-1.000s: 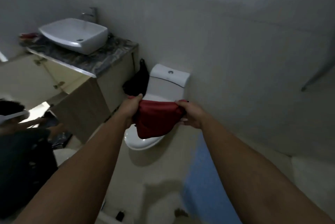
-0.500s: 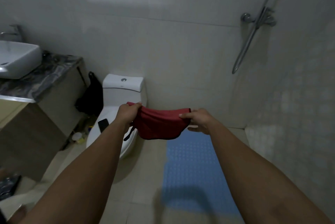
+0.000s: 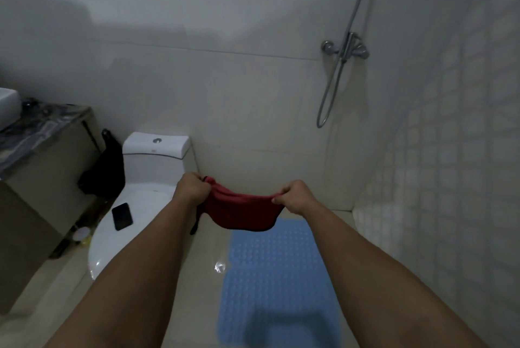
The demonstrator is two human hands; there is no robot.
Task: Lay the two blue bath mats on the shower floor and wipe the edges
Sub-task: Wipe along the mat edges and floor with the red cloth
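A: What is held at the centre of the frame?

B: A red cloth [image 3: 241, 211] is stretched between both hands. Its left end is gripped in the curled fingers of the left hand [image 3: 192, 187], its right end is pinched by the right hand [image 3: 294, 196], and the middle sags.

A: Where is the mat seen?

B: One blue bath mat [image 3: 277, 277], dotted with raised bumps, is laid flat on the pale tiled floor [image 3: 194, 277] at lower centre, below the cloth. Only one mat is visible.

A: And the room?

B: A white toilet [image 3: 140, 187] is seen at left of centre, with a black phone [image 3: 122, 216] lying on its lid. A shower mixer [image 3: 345, 49] and hose [image 3: 329, 94] are mounted on the wall at upper right. A marbled counter [image 3: 36, 128] and a dark bag [image 3: 105, 167] are seen at far left.
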